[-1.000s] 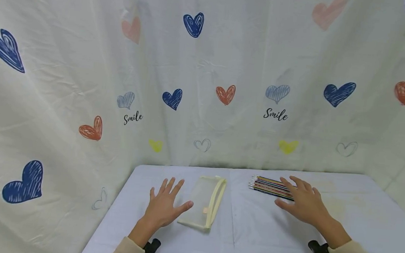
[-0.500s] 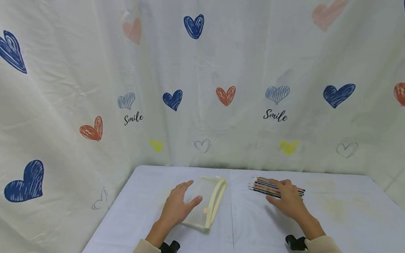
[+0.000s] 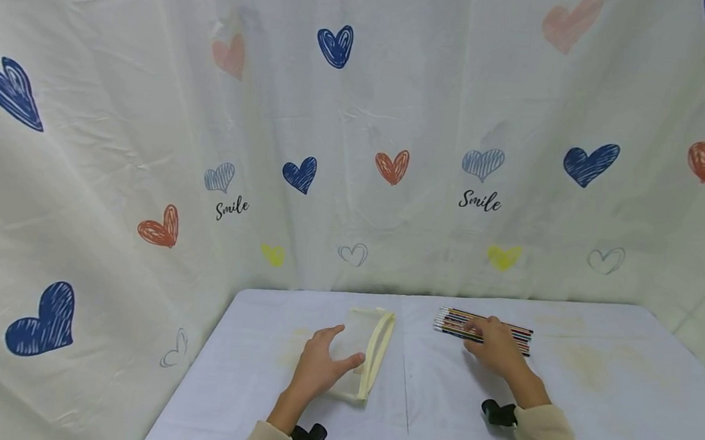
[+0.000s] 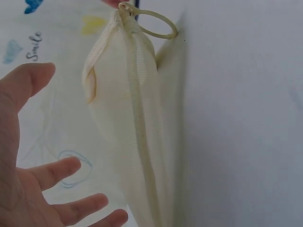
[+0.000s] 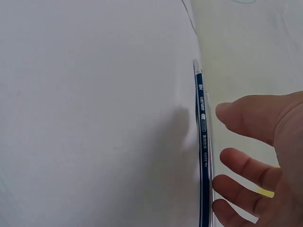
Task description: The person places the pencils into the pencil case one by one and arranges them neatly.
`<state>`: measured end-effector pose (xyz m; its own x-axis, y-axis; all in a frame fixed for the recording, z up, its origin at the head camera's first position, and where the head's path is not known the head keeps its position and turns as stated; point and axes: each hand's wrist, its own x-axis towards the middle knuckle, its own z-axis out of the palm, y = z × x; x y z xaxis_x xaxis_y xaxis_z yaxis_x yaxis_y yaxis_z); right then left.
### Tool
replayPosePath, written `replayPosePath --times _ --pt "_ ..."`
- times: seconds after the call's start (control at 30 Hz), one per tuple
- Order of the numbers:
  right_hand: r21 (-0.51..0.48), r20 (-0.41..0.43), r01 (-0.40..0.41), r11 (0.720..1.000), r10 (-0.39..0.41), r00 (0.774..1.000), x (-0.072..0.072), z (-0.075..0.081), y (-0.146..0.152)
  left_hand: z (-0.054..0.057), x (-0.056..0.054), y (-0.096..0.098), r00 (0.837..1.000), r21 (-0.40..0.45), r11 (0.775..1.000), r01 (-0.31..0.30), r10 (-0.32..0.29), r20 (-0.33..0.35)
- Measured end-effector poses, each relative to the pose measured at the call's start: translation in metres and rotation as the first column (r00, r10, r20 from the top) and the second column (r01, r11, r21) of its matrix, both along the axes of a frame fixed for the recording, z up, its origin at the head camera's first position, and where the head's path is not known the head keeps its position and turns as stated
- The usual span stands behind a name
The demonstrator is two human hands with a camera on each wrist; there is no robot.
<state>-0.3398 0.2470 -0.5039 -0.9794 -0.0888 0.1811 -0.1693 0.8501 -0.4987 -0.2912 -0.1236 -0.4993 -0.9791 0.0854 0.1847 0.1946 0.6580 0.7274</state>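
Note:
In the head view a pale cream mesh zip pouch [image 3: 350, 346] lies flat on the left half of the table. My left hand [image 3: 317, 364] hovers over its left side, thumb and fingers spread, holding nothing. The left wrist view shows the pouch [image 4: 137, 118] side-on with its zip and a loop, the left fingers apart from it. Several striped pencils [image 3: 453, 322] lie side by side on the right half. My right hand [image 3: 495, 348] is over their middle, hiding part of them. In the right wrist view its relaxed fingers are close to a dark blue pencil [image 5: 203, 137]; contact is unclear.
A white cloth covers the table [image 3: 435, 423]. Behind it hangs a pale curtain [image 3: 362, 109] printed with hearts. Black wrist cameras [image 3: 309, 438] are strapped under both wrists. Pouch and pencils lie apart, with a cloth crease [image 3: 406, 385] between them.
The left hand has moved right, from beside the pouch to over it. The right hand has moved left and lower over the pencils, its fingers more bent. Pouch and pencils stay put.

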Motion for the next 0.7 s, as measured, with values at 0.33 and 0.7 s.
replayPosePath --times 0.33,0.7 --pt "0.040 0.061 -0.005 0.999 0.003 0.998 -0.003 -0.002 0.002 -0.009 -0.002 0.001 1.000 -0.131 0.991 0.001 0.003 0.030" --pt "0.037 0.115 -0.031 0.999 0.026 0.993 -0.001 0.001 0.002 -0.013 0.000 0.004 0.997 -0.225 0.973 0.043 -0.026 0.075"
